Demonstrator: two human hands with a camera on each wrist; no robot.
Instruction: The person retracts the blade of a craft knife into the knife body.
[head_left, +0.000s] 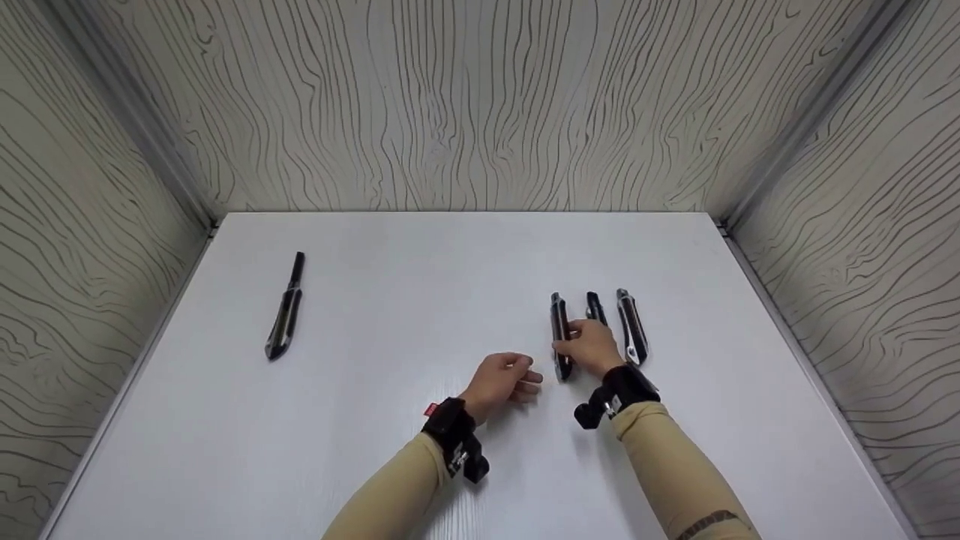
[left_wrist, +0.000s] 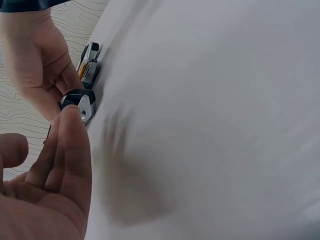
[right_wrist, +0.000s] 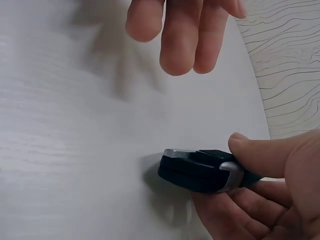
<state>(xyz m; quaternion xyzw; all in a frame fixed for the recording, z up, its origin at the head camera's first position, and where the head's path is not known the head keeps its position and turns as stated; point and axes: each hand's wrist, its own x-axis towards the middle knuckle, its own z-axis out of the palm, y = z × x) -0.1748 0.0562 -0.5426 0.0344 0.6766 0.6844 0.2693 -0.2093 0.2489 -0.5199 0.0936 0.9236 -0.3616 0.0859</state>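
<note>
My right hand [head_left: 592, 349] pinches a dark utility knife [head_left: 559, 319] with grey trim between thumb and fingers, right of the table's middle. In the right wrist view one end of this knife [right_wrist: 197, 170] points out from the grip, close over the white surface. My left hand [head_left: 501, 386] holds nothing; its fingers are loosely bent and reach toward the knife's near end. Just right of the held knife lies a second one [head_left: 595, 304], partly hidden behind the right hand. A third knife [head_left: 634, 330] lies beyond it.
Far to the left on the white table [head_left: 420, 285] lies another utility knife [head_left: 286, 315], with a long black piece extending from its far end. Wood-grain panels [head_left: 465, 105] rise at the back and both sides. Both wrists wear black camera straps.
</note>
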